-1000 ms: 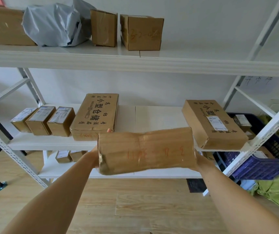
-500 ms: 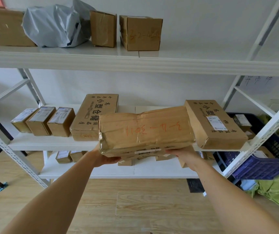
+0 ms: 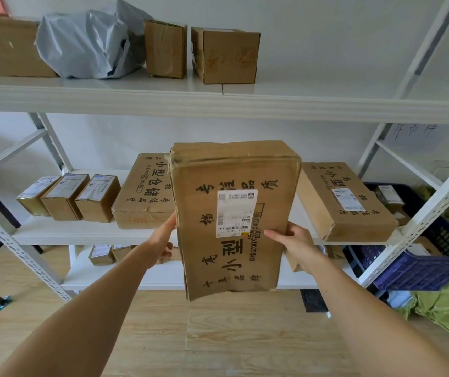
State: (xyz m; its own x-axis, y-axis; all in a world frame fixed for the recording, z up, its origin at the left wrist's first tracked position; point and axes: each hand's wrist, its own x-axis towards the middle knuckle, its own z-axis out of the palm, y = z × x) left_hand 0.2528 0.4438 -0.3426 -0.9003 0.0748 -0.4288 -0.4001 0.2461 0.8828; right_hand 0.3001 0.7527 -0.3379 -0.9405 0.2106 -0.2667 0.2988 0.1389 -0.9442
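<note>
A white shelving rack [image 3: 217, 104] fills the frame, its top shelf running across the upper part and its middle shelf [image 3: 81, 232] across the centre. In front of that middle shelf, dead centre of the frame, the carton [image 3: 231, 251] is held on end in the air, printed face toward the camera, its lower end hanging below the shelf's front edge. It rests on nothing.

Behind it on the middle shelf lie two flat cartons of the same print, the left flat carton [image 3: 144, 194] and the right flat carton [image 3: 345, 205], with a bare gap between them that the held one mostly hides.

The left hand [image 3: 163, 240] clasps the carton's left edge at mid-height. One finger lies straight up along the edge and the others curl below it. The right hand [image 3: 291, 243] grips the right edge, thumb pressed flat on the front face. Its fingers are behind the cardboard, so how far they wrap I cannot tell.

Both holds sit on the side edges with nothing beneath the carton, so it could slide down through the hands. Its creased corners could buckle under a hard squeeze. Laid flat into the gap, it could knock either neighbour, and the right one already overhangs the shelf edge.

A white shipping label [image 3: 236, 213] sits on its front face.
</note>
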